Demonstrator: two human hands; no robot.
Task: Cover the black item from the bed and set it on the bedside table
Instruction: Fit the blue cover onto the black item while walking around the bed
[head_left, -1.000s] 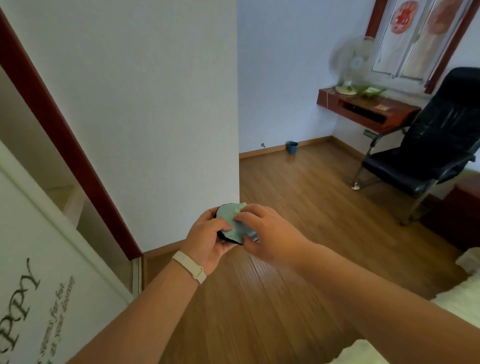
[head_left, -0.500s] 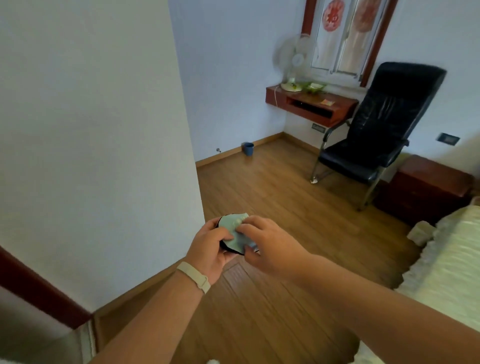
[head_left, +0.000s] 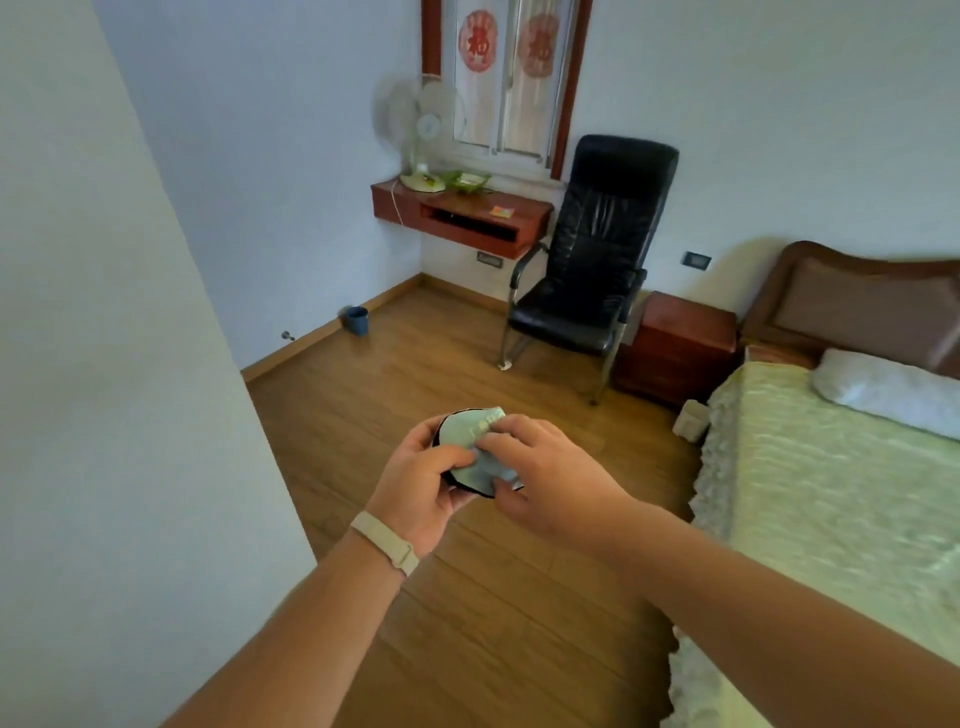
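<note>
A small round black item (head_left: 470, 488) shows only as a dark rim, because a pale green cover (head_left: 467, 431) lies over its top. My left hand (head_left: 421, 483) cups it from below and the left. My right hand (head_left: 540, 473) pinches the cover's right edge with thumb and fingers. Both hands hold it at mid-frame above the wooden floor. The reddish-brown bedside table (head_left: 675, 348) stands far off to the right, between the chair and the bed (head_left: 831, 493).
A black leather armchair (head_left: 587, 275) stands left of the bedside table. A wall shelf (head_left: 462, 213) with a fan (head_left: 421, 130) hangs under the window. A white wall (head_left: 104, 415) fills the left side. A blue bin (head_left: 356, 319) sits in the corner. A white pillow (head_left: 883, 389) lies on the bed.
The view has swung right: the doorway has dropped out of sight and the bed, bedside table and headboard have come into view. Both hands keep the same hold on the covered item.
</note>
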